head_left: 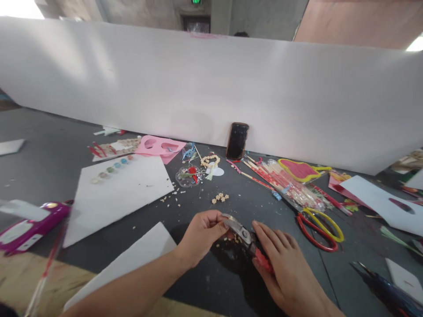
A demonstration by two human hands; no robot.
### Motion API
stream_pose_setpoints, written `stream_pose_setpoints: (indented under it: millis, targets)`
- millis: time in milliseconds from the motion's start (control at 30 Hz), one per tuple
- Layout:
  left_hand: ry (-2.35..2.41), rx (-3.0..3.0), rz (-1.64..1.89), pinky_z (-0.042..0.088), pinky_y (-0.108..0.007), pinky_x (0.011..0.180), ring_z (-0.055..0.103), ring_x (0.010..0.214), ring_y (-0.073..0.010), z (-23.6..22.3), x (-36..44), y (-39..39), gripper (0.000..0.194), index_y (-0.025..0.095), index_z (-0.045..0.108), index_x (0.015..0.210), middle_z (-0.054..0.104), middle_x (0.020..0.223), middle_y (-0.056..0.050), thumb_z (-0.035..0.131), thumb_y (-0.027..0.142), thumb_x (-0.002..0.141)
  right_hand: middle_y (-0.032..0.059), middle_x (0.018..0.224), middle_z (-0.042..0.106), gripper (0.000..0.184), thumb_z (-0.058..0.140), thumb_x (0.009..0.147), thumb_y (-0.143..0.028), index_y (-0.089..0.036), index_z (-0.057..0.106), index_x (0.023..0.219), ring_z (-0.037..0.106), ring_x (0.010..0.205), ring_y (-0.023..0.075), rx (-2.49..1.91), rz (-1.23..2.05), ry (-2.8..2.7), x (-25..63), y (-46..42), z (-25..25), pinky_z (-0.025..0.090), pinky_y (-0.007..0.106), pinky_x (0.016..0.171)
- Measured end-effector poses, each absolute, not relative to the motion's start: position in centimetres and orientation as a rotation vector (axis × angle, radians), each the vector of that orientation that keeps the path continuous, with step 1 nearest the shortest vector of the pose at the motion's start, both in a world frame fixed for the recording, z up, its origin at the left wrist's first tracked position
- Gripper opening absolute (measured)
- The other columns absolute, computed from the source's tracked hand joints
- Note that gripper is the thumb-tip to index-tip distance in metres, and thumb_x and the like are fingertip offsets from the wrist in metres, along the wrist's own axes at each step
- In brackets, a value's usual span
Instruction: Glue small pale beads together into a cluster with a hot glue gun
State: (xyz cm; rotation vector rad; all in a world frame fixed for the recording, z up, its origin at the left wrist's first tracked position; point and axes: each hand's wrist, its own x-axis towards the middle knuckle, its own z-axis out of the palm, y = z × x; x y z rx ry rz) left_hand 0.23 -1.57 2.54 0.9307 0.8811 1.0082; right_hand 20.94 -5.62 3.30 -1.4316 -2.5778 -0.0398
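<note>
My right hand (280,259) wraps round the red and black handles of pruning shears (243,231), whose curved silver blades point up and left. At the blade tips my left hand (205,233) is closed in a pinch; whatever sits between its fingers is hidden. Small pale crumbs (236,239) lie on the dark table below the blades. Just beyond my hands is a little cluster of beige flower-shaped pieces (220,198). Farther back lies a ring of similar beige pieces (210,160) with a pale tassel.
A phone (237,141) leans against the white board (198,88). Scissors (322,229) and wrapped sticks (284,180) lie to the right. Leftward are white sheets (132,189), pink foam (160,145), a clear dish (188,178) and a purple tool (36,224). A dark pointed tool (386,281) rests at lower right.
</note>
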Motion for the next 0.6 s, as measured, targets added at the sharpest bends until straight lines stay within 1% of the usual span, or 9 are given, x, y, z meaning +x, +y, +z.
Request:
stream_pose_setpoints:
  millis: [100, 200, 300, 400, 500, 600]
  targets:
    - [0.925, 0.972, 1.017, 0.042, -0.021, 0.06, 0.055, 0.059, -0.0112, 2.57, 0.2, -1.71, 0.017, 0.011, 0.061, 0.067, 0.062, 0.061, -0.002, 0.065, 0.028, 0.069, 0.0118, 0.128, 0.049, 0.052, 0.045, 0.083, -0.028, -0.014, 0.034, 0.133, 0.047, 0.108, 0.0262, -1.435, -0.016, -2.578, 20.94, -5.62, 3.21, 0.04, 0.043, 0.087]
    - [0.936, 1.015, 0.996, 0.041, -0.021, 0.061, 0.056, 0.061, -0.0117, 2.43, 0.09, -1.63, 0.017, 0.011, 0.062, 0.069, 0.063, 0.064, -0.003, 0.063, 0.028, 0.071, 0.0121, 0.124, 0.053, 0.053, 0.044, 0.084, -0.028, -0.014, 0.032, 0.133, 0.051, 0.104, 0.0249, -1.447, 0.055, -2.574, 20.86, -5.62, 3.07, 0.044, 0.04, 0.085]
    - [0.897, 1.004, 0.977, 0.042, -0.022, 0.064, 0.056, 0.064, -0.0121, 2.37, 0.03, -1.39, 0.017, 0.011, 0.063, 0.072, 0.064, 0.067, -0.003, 0.064, 0.028, 0.071, 0.0131, 0.118, 0.056, 0.053, 0.043, 0.085, -0.029, -0.013, 0.031, 0.134, 0.054, 0.101, 0.0236, -1.452, 0.113, -2.544, 20.82, -5.6, 2.93, 0.047, 0.038, 0.082]
    - [0.842, 0.97, 0.973, 0.042, -0.023, 0.068, 0.056, 0.068, -0.0125, 2.34, 0.07, -1.23, 0.017, 0.011, 0.064, 0.076, 0.064, 0.07, -0.003, 0.064, 0.027, 0.071, 0.0135, 0.116, 0.057, 0.054, 0.044, 0.084, -0.029, -0.015, 0.03, 0.134, 0.055, 0.1, 0.024, -1.447, 0.105, -2.511, 20.82, -5.54, 2.9, 0.048, 0.038, 0.081]
    - [0.87, 0.947, 0.987, 0.043, -0.023, 0.068, 0.056, 0.067, -0.0119, 2.23, 0.19, -1.24, 0.015, 0.011, 0.063, 0.074, 0.064, 0.069, -0.003, 0.064, 0.026, 0.071, 0.013, 0.117, 0.056, 0.054, 0.044, 0.084, -0.029, -0.017, 0.031, 0.134, 0.055, 0.101, 0.0246, -1.449, 0.083, -2.504, 20.81, -5.47, 2.88, 0.048, 0.039, 0.082]
    - [0.909, 0.942, 1.0, 0.042, -0.023, 0.067, 0.056, 0.066, -0.0117, 2.12, 0.25, -1.38, 0.013, 0.011, 0.062, 0.073, 0.064, 0.07, -0.003, 0.063, 0.025, 0.071, 0.0123, 0.122, 0.054, 0.052, 0.044, 0.084, -0.029, -0.015, 0.033, 0.133, 0.052, 0.105, 0.0251, -1.454, 0.067, -2.53, 20.76, -5.47, 2.78, 0.047, 0.04, 0.086]
